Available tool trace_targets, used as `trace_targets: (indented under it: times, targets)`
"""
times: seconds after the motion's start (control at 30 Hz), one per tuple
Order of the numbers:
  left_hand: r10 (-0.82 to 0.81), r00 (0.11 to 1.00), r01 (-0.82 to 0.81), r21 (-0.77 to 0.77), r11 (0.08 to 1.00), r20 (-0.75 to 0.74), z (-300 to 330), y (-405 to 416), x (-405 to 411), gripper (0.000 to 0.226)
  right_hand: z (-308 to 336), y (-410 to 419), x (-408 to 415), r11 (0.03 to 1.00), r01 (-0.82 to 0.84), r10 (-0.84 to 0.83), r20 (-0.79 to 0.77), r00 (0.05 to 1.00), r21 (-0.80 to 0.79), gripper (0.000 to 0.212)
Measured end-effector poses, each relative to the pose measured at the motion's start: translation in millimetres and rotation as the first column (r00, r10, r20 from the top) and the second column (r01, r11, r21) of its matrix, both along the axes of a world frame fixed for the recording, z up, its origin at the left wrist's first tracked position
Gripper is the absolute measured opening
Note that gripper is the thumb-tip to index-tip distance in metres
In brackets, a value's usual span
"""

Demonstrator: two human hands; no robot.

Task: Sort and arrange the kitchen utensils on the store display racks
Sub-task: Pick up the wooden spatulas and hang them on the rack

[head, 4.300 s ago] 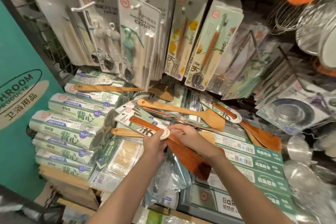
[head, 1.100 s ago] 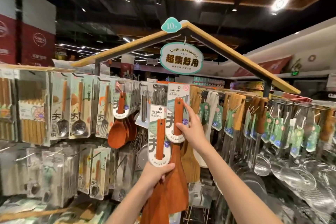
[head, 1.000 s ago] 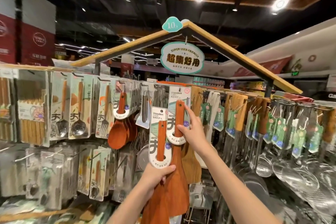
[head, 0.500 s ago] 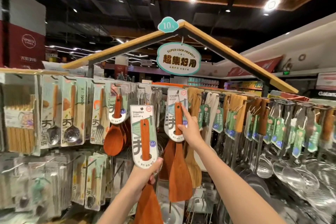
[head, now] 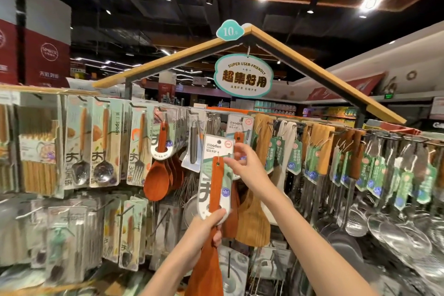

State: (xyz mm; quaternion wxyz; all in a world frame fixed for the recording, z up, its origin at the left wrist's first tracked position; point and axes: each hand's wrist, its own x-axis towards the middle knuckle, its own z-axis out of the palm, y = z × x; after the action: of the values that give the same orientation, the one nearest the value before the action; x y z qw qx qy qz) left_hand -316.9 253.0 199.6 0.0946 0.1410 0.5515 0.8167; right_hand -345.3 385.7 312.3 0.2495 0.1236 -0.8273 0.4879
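Since half a second ago: right hand point(head: 242, 163) has left the spatula it hung on the rack and come across to the card of the second spatula; left hand point(head: 206, 226) has raised that spatula toward the same peg
Head view, left hand: fingers curled tight round the handle of the wooden spatula point(head: 211, 228), just below its card point(head: 216, 175); blade hangs down out of frame
Head view, right hand: thumb and fingertips pinch the card's right edge near the top
Hung spatula point(head: 239, 142): on its peg, just behind the held card, partly hidden
Rack point(head: 384, 137): other wooden turners hang to the right, spoons point(head: 158, 175) to the left
Step in hand: hanging the second spatula, judged from its height beside the peg
Next move calls for: lining the card's hole with the peg tip and sliding it on; peg itself is hidden, so alignment cannot be told
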Motion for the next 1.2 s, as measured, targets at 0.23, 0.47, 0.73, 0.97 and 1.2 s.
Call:
trace_targets:
  times: [0.23, 0.47, 0.73, 0.97, 1.2]
  targets:
    - [0.098, 0.979, -0.134, -0.202, 0.970, -0.177, 3, 10, 6, 0.025, 6, -20, 19, 0.986, 0.167, -0.167, -0.022, 0.986, -0.031, 0.060]
    - [0.022, 0.986, -0.055, -0.196, 0.979, -0.167, 3, 13, 10, 0.025, 8, -20, 19, 0.980, 0.186, -0.190, -0.058, 0.980, -0.074, 0.085]
    - [-0.034, 0.987, 0.021, -0.082, 0.996, -0.158, 4, 10, 14, 0.055, 8, -8, 13, 0.986, 0.090, -0.100, -0.071, 0.992, -0.137, 0.078]
    - [-0.005, 0.975, 0.000, -0.025, 1.000, -0.224, 14, 10, 3, 0.061, 25, -8, 9, 0.981, 0.089, -0.117, -0.167, 0.979, -0.171, 0.058]
    - [0.059, 0.974, -0.060, 0.002, 0.998, -0.217, 19, 3, -8, 0.041, 40, -1, -1, 0.968, 0.212, -0.239, -0.246, 0.939, -0.132, 0.046]
